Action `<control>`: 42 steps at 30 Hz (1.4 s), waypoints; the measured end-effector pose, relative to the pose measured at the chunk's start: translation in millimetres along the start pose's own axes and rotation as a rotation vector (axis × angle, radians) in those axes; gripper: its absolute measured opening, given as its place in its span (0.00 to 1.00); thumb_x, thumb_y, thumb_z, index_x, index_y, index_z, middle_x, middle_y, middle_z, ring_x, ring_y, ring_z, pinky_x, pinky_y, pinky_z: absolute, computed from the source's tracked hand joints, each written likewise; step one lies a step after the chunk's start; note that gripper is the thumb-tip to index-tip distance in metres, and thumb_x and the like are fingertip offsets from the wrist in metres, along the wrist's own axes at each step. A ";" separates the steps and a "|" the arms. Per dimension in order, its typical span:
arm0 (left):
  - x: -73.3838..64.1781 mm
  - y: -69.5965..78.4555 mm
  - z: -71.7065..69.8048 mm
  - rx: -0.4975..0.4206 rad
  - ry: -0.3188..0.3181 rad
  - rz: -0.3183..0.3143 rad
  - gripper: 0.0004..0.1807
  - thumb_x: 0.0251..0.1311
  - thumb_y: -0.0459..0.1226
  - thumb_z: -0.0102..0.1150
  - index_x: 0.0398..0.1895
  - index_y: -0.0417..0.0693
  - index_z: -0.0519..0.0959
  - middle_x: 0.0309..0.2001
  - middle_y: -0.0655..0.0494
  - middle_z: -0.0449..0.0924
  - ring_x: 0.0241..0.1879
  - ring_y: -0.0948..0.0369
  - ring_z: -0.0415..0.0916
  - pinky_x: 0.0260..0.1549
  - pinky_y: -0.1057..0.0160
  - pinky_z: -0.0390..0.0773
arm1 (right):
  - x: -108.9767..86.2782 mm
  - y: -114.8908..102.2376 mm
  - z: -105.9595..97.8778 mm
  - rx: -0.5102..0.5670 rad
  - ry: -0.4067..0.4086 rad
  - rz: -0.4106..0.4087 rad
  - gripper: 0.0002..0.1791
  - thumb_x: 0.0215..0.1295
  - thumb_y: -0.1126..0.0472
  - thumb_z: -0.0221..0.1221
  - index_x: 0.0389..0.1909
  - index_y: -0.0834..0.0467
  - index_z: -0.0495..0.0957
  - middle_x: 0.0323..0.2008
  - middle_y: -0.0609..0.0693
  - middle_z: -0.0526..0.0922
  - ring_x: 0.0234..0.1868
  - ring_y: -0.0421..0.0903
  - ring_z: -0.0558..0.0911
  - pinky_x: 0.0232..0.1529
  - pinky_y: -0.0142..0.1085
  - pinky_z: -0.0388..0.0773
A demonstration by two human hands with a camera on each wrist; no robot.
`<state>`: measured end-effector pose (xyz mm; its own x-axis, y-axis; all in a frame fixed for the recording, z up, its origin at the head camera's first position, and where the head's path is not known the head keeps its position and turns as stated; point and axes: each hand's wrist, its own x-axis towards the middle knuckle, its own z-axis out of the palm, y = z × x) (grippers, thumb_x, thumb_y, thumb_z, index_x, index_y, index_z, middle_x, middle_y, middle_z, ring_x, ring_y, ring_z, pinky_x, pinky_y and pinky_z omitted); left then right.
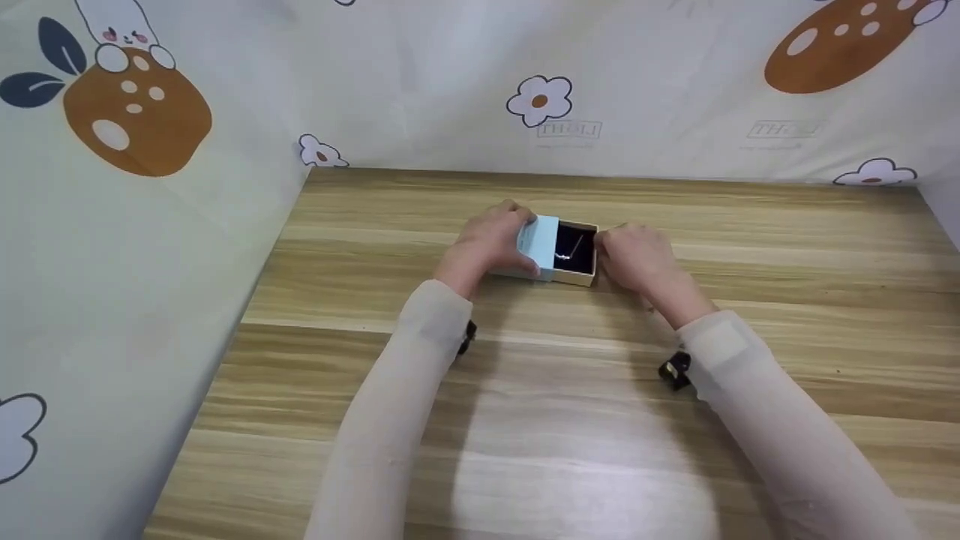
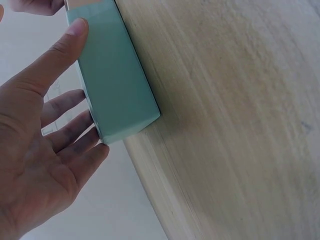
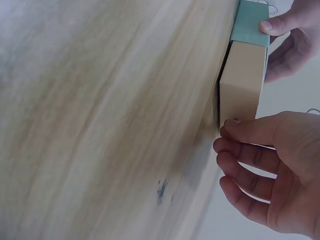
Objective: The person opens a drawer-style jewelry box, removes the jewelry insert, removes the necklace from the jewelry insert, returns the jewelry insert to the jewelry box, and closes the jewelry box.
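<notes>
A small light-blue box sleeve (image 1: 538,244) lies on the table, with its cream drawer (image 1: 574,278) slid partly out to the right. Inside the drawer, on dark lining, is a thin silvery piece of jewellery (image 1: 562,257), too small to tell its kind. My left hand (image 1: 487,240) grips the sleeve, thumb on the near side and fingers on the far side; the left wrist view shows the thumb on the sleeve's face (image 2: 115,75). My right hand (image 3: 270,165) pinches the drawer's outer end between thumb and forefinger; what exactly lies between the fingertips is hidden.
The wood-grain table (image 1: 570,420) stretches around the box on all sides. Behind it and on the left hangs a pale sheet (image 1: 420,90) printed with flowers and orange fruit. Black wrist devices (image 1: 675,371) sit under both sleeves.
</notes>
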<state>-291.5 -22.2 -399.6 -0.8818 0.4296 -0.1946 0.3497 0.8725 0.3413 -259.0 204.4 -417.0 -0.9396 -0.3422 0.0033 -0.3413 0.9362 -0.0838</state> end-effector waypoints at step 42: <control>1.3 0.7 0.9 0.010 -0.007 -0.020 0.48 0.45 0.52 0.78 0.70 0.52 0.68 0.70 0.51 0.66 0.67 0.54 0.66 0.68 0.52 0.68 | -1.3 4.6 -18.6 0.127 -0.004 0.087 0.09 0.63 0.65 0.57 0.42 0.63 0.81 0.39 0.61 0.86 0.41 0.60 0.84 0.38 0.54 0.82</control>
<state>-292.1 -20.9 -400.4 -0.8865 0.4134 -0.2078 0.3350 0.8833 0.3280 -259.8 210.6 -398.8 -0.9653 -0.2607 -0.0130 -0.2523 0.9448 -0.2089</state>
